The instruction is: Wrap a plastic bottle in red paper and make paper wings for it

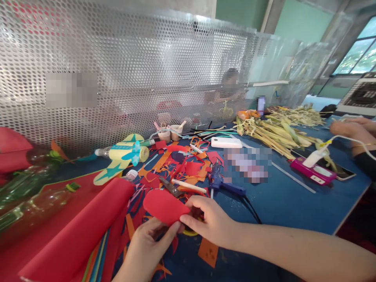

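A rounded red foam-sheet piece (164, 205) is held up over the scraps, near the front of the table. My left hand (152, 237) pinches its lower edge, thumb on top. At its narrow right end my right hand (207, 219) grips it between thumb and fingers. The two thumbs almost meet there. Part of a yellow round thing (190, 232) shows beneath my hands, mostly hidden. Just behind the red piece lie scissors (170, 187) and a white stick (188, 185). A blue glue gun (226, 185) rests to the right of them.
Red and orange scraps (192, 168) cover the middle. A red roll (79, 231), green plastic bottles (38, 203) and a yellow bottle airplane (123, 154) lie left. Dried husks (267, 135), a magenta power strip (313, 171) and another person's hands (352, 131) are right. A perforated metal screen (123, 78) stands behind.
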{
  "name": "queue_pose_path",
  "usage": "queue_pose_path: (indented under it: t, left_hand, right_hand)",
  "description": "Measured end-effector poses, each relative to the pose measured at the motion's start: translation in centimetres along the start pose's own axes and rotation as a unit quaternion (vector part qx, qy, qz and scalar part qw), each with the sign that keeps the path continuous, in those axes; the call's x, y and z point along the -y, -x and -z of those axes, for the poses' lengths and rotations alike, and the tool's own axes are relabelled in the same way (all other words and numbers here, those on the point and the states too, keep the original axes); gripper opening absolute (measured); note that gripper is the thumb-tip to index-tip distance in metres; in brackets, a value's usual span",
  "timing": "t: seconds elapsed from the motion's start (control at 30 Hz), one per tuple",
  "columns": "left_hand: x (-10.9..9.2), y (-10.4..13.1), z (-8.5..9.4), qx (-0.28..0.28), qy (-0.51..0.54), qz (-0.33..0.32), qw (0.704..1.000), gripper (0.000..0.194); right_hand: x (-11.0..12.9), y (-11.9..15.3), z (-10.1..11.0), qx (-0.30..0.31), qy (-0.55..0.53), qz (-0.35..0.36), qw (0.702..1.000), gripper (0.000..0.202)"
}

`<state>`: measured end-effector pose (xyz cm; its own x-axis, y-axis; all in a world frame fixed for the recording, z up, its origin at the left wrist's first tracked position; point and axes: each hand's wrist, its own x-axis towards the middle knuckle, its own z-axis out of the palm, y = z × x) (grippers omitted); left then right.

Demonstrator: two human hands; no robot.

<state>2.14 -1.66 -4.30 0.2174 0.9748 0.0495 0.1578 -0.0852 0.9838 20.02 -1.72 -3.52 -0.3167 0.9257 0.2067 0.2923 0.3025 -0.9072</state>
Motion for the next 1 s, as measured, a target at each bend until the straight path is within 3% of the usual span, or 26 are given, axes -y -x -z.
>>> queue_pose_path:
  t: [0.37, 0.67, 1.0]
  left_hand:
    - [1.2, -0.5, 0.3, 0.025, 0.032, 0.031, 0.999, 0.016]
    - [-0.3, -0.6, 0.2, 0.011, 0.09, 0.043, 0.995, 0.02]
    - [-0.3, -0.5, 0.3, 0.004, 0.068, 0.076, 0.995, 0.024]
  right_hand:
    - [-0.6, -0.2, -0.1, -0.028, -0.004, 0.008, 1.0, 0.013]
    - [-0.7, -0.4, 0.0, -0.007, -0.043, 0.005, 0.999, 0.026]
    - [-0.4, -0.5, 0.5, -0.007, -0.045, -0.003, 0.999, 0.015]
